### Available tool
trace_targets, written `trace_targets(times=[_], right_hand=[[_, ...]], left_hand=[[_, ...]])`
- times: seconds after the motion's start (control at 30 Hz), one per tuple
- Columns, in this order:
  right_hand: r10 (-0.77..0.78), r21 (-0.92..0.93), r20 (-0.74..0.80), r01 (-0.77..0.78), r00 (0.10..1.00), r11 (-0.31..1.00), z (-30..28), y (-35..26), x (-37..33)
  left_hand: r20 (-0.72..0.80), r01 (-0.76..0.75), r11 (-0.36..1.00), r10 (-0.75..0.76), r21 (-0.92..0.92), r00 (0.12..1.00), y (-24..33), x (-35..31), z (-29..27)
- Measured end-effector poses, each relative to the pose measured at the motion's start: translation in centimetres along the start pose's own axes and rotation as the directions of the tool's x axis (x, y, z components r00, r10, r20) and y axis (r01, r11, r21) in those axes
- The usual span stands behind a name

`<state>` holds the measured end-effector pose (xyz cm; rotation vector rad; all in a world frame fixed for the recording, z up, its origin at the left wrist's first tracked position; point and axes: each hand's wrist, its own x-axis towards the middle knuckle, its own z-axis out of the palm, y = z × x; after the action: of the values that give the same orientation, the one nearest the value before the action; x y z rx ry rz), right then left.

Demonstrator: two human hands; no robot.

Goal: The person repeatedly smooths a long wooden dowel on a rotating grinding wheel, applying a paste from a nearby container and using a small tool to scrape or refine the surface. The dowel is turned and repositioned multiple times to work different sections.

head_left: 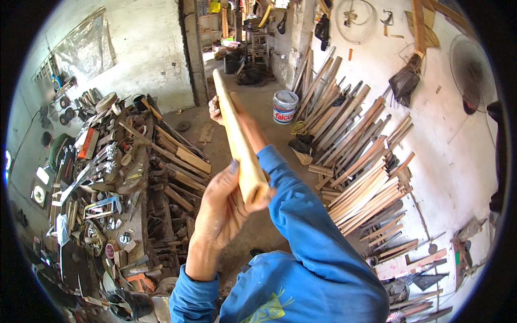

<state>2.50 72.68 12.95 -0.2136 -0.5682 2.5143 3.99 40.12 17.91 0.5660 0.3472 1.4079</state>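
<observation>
A long, pale wooden handle [234, 129] is held up in front of me, pointing away. Its thicker end is close to my chest and its narrower end lies farther off. Near the thick end my left hand [222, 202] grips it, with the thumb along its side. My right hand [245, 119] reaches farther out and wraps round the shaft from the right. Some of its fingertips show on the shaft's left side, while the wood hides the rest. Both forearms are in blue sleeves.
On the left, a cluttered workbench [132, 207] carries tools, a hacksaw [102, 206] and scraps. Wooden sticks [366, 199] lean and lie in piles along the right wall. A white bucket [285, 107] stands on the concrete floor [253, 231]. A fan [468, 72] is at the upper right.
</observation>
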Motion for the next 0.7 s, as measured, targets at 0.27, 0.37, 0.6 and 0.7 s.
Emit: trace_targets(times=[0.27, 0.37, 0.6, 0.7], right_hand=[[-0.568, -0.52, 0.015, 0.492, 0.823, 0.699, -0.5, 2.2, 1.9], [-0.396, -0.362, 0.022, 0.377, 0.918, 0.853, -1.7, 5.4, 3.6], [0.009, -0.352, -0.027, -0.018, 1.0, 0.936, -1.2, 21.3, 0.9], [0.31, -0.363, 0.008, -0.286, 0.951, 0.887, -1.4, 31.1, -4.3]], left_hand=[[-0.552, 0.108, 0.601, 0.628, 0.792, 0.548, -6.8, -7.8, -8.8], [-0.468, -0.171, 0.477, 0.879, 0.862, 0.091, -7.8, -11.7, -12.0], [-0.3, -0.166, 0.263, 0.913, 0.951, -0.275, -11.8, -20.9, -12.2], [-0.374, -0.202, 0.328, 0.639, 0.923, -0.672, -15.0, -26.0, -11.7]])
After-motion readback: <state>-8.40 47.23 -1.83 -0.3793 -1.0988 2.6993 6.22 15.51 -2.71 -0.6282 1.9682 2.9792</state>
